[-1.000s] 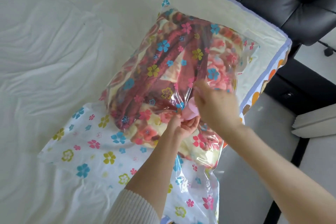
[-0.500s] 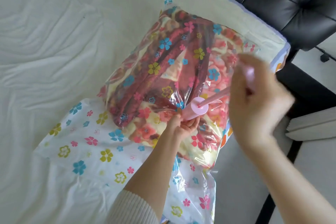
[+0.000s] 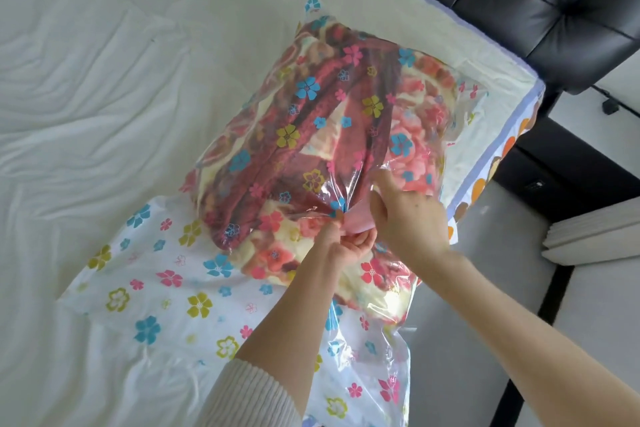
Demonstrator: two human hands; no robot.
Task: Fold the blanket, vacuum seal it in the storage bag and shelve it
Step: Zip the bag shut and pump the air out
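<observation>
Head view: the folded blanket [image 3: 332,135] lies inside the flowered storage bag [image 3: 166,291] on the bed [image 3: 86,80], valve side up, so I judge air can be drawn out. My left hand [image 3: 346,243] curls round the base of the pink pump [image 3: 356,218] at the bag's near middle, steadying it. My right hand [image 3: 408,215] covers the pump top; its grip I cannot tell.

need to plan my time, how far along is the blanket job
Done: the folded blanket is inside the storage bag on the bed. In hand: the left hand steadies the pink hand pump; the right hand covers it. Left: finishing the vacuuming, then shelving.
</observation>
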